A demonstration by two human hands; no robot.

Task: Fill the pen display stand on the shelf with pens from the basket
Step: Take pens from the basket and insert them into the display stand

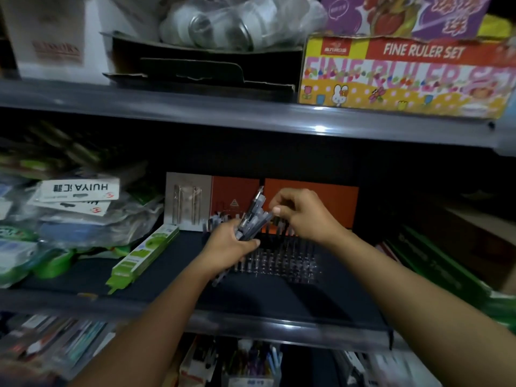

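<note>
A dark pen display stand (282, 258) with an orange backboard sits at the middle of the middle shelf, with several pens standing in its rows. My left hand (230, 244) is shut around a bunch of grey clear-barrelled pens (252, 216), held upright and tilted right just in front of the stand. My right hand (298, 212) is above the stand, with thumb and fingers pinched on the top end of a pen in the bunch. The basket is not in view.
A green flat box (145, 254) lies left of the stand. Bagged packets (75, 208) pile up at the far left, and green boxes (435, 263) lean at the right. The upper shelf edge (251, 113) hangs overhead, carrying a ruler set box (405, 76).
</note>
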